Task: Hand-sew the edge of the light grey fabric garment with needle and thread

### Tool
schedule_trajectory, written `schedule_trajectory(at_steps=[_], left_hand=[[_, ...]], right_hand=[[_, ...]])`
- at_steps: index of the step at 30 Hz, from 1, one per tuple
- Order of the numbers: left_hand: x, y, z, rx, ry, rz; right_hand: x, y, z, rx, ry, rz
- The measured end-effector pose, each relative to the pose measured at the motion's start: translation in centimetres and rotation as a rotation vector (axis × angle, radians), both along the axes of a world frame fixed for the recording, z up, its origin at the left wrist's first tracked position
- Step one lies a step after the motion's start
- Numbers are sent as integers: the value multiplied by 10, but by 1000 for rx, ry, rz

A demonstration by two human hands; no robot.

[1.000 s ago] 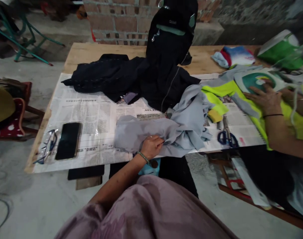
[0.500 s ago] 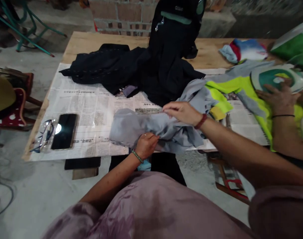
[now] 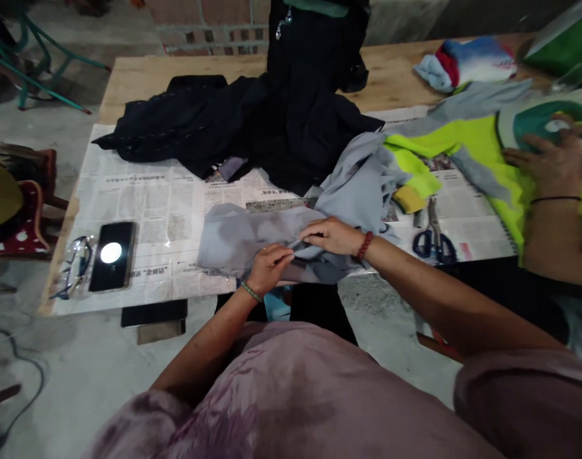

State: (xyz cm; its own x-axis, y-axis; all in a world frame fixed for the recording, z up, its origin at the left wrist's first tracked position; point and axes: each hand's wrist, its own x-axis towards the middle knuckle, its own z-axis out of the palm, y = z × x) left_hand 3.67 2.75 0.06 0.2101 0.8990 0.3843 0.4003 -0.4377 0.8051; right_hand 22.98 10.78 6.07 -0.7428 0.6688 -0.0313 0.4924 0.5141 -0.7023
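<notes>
A strip of grey cloth [image 3: 233,239] lies bunched along the table's near edge. My left hand [image 3: 270,268] is closed on a fold of this cloth, thumb and fingers pressed together. Just to its right, my right hand [image 3: 336,237] is also closed, its fingertips pinched against the same fold; whatever small thing they may hold is too small to make out. More grey cloth heaps up behind my right hand and meets a neon yellow and grey garment [image 3: 456,137].
Newspaper [image 3: 161,197] covers the wooden table [image 3: 142,73]. On it lie a phone [image 3: 113,258], glasses [image 3: 78,264], black clothing [image 3: 190,131] and scissors [image 3: 434,237]. A black backpack [image 3: 314,44] stands behind. At right, another person's hand [image 3: 549,162] holds an iron [image 3: 524,121].
My right hand has come down and left from above the cloth to beside my left hand. The view has shifted, bringing the scissors into sight. The other person's iron has moved slightly right.
</notes>
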Motion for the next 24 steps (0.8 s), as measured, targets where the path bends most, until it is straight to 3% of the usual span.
schedule_trajectory(at_steps=[8,24], left_hand=[[2,-1,-4,-71,-67,10],[4,-3,-3,-129,-63,57]], right_hand=[[4,0,0,3,-133,91],[7,4,2,-65,-114,120]])
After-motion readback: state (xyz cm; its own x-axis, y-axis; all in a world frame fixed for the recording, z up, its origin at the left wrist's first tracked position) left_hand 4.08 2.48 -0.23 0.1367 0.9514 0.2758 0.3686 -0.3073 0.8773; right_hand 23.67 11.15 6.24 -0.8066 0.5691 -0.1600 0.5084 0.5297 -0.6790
